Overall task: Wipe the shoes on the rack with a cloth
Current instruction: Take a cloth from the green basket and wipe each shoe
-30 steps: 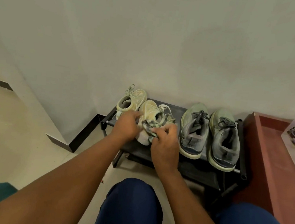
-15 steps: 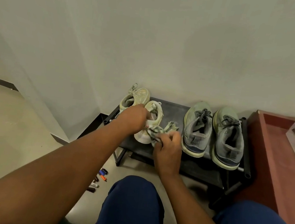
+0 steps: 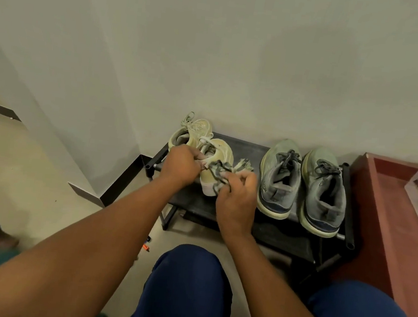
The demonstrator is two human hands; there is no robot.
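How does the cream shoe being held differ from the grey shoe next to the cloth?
The cream shoe is pale yellowish with light laces; the grey shoe is grey-green with dark laces. The cream shoe is gripped by the left hand while the right hand holds the cloth against it; the grey shoe rests untouched. Both sit on the black rack.

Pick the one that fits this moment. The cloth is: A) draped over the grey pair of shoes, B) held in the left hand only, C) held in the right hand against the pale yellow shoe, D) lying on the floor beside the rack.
C: the right hand grips the checked cloth against the heel end of the pale yellow shoe, which the left hand steadies on the rack.
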